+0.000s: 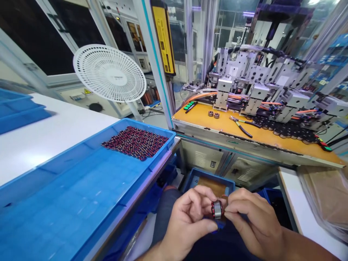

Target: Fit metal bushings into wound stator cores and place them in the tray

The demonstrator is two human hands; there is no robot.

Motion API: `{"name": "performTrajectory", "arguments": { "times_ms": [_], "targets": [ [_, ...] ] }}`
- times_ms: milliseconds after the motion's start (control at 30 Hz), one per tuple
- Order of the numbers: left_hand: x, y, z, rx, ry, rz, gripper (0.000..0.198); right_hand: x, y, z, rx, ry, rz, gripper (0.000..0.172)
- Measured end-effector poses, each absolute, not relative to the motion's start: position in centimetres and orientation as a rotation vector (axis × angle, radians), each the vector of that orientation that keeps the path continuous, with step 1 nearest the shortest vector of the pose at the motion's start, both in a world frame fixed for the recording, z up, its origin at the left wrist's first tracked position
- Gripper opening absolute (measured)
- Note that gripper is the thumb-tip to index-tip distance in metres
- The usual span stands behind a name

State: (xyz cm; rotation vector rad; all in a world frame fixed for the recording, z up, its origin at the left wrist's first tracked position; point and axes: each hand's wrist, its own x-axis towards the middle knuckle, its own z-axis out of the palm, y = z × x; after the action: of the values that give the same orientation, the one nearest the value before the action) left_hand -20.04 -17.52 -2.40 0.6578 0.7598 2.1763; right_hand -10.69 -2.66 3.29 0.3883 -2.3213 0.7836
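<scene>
A small motor stator, with a silver metal band and red and black ends, is held upright over my lap. My left hand grips it from the left, thumb below and fingers curled behind. On the other side, my right hand has thumb and forefinger pinched together at the stator's right edge. What lies between those fingertips is too small to tell. Many similar small red and black parts stand packed together at the far end of the long blue tray on my left.
A blue bin sits low behind my hands. The orange-topped machine bench ahead carries pliers, two round parts and a row of dark parts. A white fan stands at left, a plastic-wrapped stack at right.
</scene>
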Motion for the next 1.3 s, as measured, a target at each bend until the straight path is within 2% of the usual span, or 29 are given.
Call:
{"name": "performTrajectory", "arguments": {
  "times_ms": [167,300,433,667,933,1100,1200,1300],
  "targets": [
    [-19.9,-17.2,-2.1,0.592,0.721,2.294,0.033,-10.5,-2.7,2.9,0.37,-2.308,0.848,0.01],
    [-20.3,-16.7,-2.1,0.529,0.641,2.021,0.054,-10.7,-2.3,2.8,0.471,-2.293,1.001,0.011],
    [-21.0,-16.5,-3.1,0.592,0.567,1.719,0.041,-10.7,-1.9,2.8,0.519,-2.307,1.093,0.014],
    [-21.1,-16.6,-3.4,0.593,0.466,1.629,0.04,-10.4,-1.3,2.8,0.588,-2.348,1.017,0.009],
    [-20.9,-17.1,-2.2,0.571,0.72,1.901,0.035,-10.6,-1.1,2.8,0.564,-2.341,0.906,0.009],
    [-20.8,-17.3,-1.7,0.684,0.964,2.087,0.029,-10.6,-2.5,2.5,0.345,-2.276,0.911,0.012],
    [-20.8,-17.3,-1.8,0.68,1.04,2.149,0.024,-10.6,-3.9,2.1,0.09,-2.183,1.147,0.01],
    [-20.9,-17.4,-2.2,0.693,1.074,2.167,0.024,-10.7,-4.7,1.5,-0.152,-2.152,1.661,0.013]
  ]
}}
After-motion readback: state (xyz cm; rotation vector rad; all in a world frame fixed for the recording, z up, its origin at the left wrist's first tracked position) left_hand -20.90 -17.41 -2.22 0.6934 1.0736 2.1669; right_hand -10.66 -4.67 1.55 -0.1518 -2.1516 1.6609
